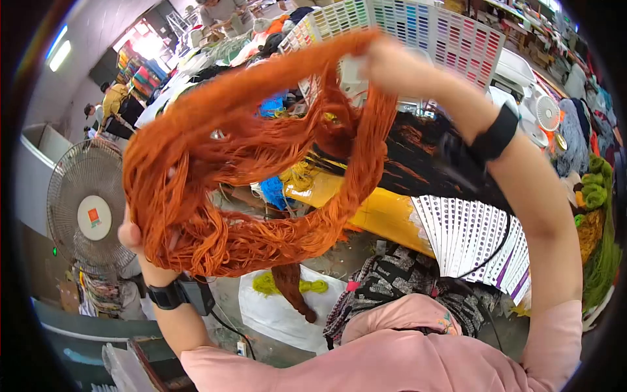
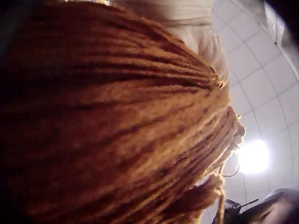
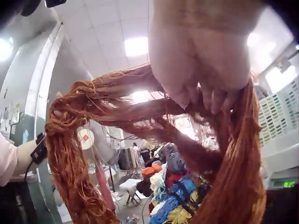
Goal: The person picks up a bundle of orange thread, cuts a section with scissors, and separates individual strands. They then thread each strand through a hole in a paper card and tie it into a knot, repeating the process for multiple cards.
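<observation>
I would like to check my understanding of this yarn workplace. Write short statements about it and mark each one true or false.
1. The right hand holds the rust-orange yarn skein. True.
2. The left hand touches no yarn. False: the skein lies against the left hand.
3. Yellow-green yarn lies on a white sheet. True.
4. The large fan stands at the head view's right side. False: the large fan is on the left.
5. The colour chart has only blue samples. False: it also has green and red ones.

Head view: gap inside the orange skein [image 1: 261, 153]; fan [image 1: 93, 219] in the way at nine o'clock, colour chart [image 1: 428, 39] at one.
</observation>
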{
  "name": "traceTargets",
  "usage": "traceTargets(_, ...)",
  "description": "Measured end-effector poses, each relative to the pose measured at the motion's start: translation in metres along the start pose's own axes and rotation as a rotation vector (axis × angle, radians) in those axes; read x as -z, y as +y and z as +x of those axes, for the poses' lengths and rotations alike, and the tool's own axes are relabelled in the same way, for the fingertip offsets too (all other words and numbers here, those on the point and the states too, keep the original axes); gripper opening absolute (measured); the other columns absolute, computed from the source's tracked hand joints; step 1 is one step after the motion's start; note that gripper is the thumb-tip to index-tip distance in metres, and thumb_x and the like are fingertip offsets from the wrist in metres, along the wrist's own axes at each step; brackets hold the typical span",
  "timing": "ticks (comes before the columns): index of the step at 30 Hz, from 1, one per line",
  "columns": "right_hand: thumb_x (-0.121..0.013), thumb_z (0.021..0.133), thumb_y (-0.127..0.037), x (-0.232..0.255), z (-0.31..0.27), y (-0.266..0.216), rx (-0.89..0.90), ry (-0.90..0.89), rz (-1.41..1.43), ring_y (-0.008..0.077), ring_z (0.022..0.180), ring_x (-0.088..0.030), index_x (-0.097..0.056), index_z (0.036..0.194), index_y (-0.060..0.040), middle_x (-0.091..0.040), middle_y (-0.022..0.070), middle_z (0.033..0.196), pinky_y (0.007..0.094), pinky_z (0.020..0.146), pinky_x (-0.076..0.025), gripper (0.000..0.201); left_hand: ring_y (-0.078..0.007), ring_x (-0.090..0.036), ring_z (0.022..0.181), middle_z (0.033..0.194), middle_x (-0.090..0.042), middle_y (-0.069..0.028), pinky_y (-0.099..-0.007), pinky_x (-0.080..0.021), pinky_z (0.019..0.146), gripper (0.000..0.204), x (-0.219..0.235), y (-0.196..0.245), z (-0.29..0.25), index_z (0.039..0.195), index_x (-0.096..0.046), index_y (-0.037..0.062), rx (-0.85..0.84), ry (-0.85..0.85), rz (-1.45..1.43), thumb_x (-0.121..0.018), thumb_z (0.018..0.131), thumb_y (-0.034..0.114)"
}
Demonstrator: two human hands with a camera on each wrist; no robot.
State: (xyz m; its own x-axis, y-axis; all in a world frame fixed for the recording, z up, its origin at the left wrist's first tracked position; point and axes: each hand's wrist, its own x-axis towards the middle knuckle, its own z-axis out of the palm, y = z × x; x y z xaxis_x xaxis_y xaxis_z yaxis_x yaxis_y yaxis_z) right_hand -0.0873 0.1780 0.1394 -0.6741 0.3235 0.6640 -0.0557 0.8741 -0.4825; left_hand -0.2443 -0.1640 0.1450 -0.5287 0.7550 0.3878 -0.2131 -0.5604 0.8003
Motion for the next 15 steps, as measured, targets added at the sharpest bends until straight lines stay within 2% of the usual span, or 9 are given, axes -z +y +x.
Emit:
traceTargets(2,-0.041,0.075,-0.007,0.028,0.038,-0.012,-0.223,0.034,0.048,0.0264,0.072,-0.056,-0.053,0.095,0.0018,-0.058,0.0163,0.080,0.0335,0.067,-0.045,0.025,-0.0327,-0.047,0.102,0.113,-0.043,-0.0221,-0.0409,-0.039,0.087,0.080,0.001,0.009,-0.001,0.119,-0.030,-0.0087,0.003,0.007,0.009,-0.070,0.053,0.014)
traceTargets(5,-0.049,0.066,-0.009,-0.027,-0.034,-0.059,0.404,-0.275,-0.654,0.0218,0.065,-0.054,-0.052,0.065,-0.0065,-0.050,0.0101,0.064,0.0355,0.057,-0.042,0.004,-0.0309,-0.047,0.103,0.114,-0.044,-0.0209,-0.0397,-0.037,0.089,0.080,0.003,0.015,-0.010,0.119,-0.030,-0.0089,0.047,0.006,0.057,-0.070,0.052,0.009)
traceTargets(6,-0.048,0.066,-0.009,-0.063,-0.070,-0.060,0.229,-0.623,0.061,0.0256,0.067,-0.054,-0.053,0.067,-0.0048,-0.051,0.0108,0.070,0.0374,0.057,-0.042,0.006,-0.0303,-0.047,0.103,0.114,-0.044,-0.0204,-0.0393,-0.037,0.089,0.080,-0.003,0.012,-0.012,0.119,-0.030,-0.0089,0.087,-0.002,0.082,-0.070,0.051,0.008)
traceTargets(7,-0.049,0.066,-0.012,-0.088,-0.092,-0.083,0.045,-0.879,0.112,0.0294,0.069,-0.053,-0.052,0.068,-0.0032,-0.051,0.0122,0.075,0.0389,0.059,-0.042,0.009,-0.0296,-0.047,0.103,0.114,-0.044,-0.0200,-0.0389,-0.036,0.090,0.081,-0.010,0.008,-0.013,0.119,-0.031,-0.0090,0.149,-0.014,0.115,-0.071,0.051,0.007)
traceTargets(8,-0.049,0.068,-0.013,-0.112,-0.112,-0.078,0.206,-0.801,0.188,0.0322,0.070,-0.053,-0.053,0.073,-0.0023,-0.053,0.0140,0.082,0.0408,0.062,-0.043,0.012,-0.0290,-0.046,0.104,0.114,-0.044,-0.0196,-0.0385,-0.035,0.090,0.081,-0.020,0.003,-0.012,0.119,-0.031,-0.0090,0.227,-0.040,0.154,-0.071,0.050,0.005)
traceTargets(9,-0.044,0.070,-0.010,-0.120,-0.105,-0.082,0.102,-0.967,0.026,0.0298,0.089,-0.052,-0.058,0.085,-0.0044,-0.053,0.0171,0.100,0.0370,0.077,-0.042,0.022,-0.0284,-0.046,0.104,0.115,-0.044,-0.0192,-0.0381,-0.034,0.091,0.081,-0.034,-0.001,-0.012,0.119,-0.031,-0.0091,0.311,-0.091,0.187,-0.071,0.049,0.004)
traceTargets(12,-0.051,0.069,-0.028,-0.105,-0.063,-0.050,0.492,-0.441,-0.211,0.0253,0.083,-0.048,-0.050,0.078,-0.0069,-0.050,0.0111,0.086,0.0348,0.072,-0.039,0.023,-0.0183,-0.044,0.105,0.115,-0.046,-0.0116,-0.0304,-0.031,0.092,0.071,-0.015,-0.006,-0.019,0.118,-0.035,-0.0074,0.629,-0.376,0.549,-0.069,0.056,-0.003)
traceTargets(13,-0.052,0.066,-0.029,-0.101,-0.052,-0.043,0.493,-0.309,-0.301,0.0238,0.077,-0.047,-0.048,0.074,-0.0097,-0.049,0.0101,0.080,0.0337,0.067,-0.039,0.021,-0.0156,-0.044,0.104,0.113,-0.046,-0.0092,-0.0294,-0.032,0.091,0.058,-0.010,-0.016,-0.024,0.116,-0.038,-0.0054,0.570,-0.381,0.617,-0.063,0.064,-0.005)
traceTargets(15,-0.051,0.074,-0.027,-0.077,-0.040,-0.051,0.438,-0.475,-0.482,0.0276,0.100,-0.045,-0.045,0.107,-0.0054,-0.044,0.0154,0.111,0.0343,0.085,-0.035,0.040,-0.0143,-0.045,0.102,0.111,-0.047,-0.0081,-0.0272,-0.034,0.088,0.052,0.011,-0.038,-0.037,0.115,-0.040,-0.0044,0.522,-0.170,0.574,-0.060,0.068,-0.005)
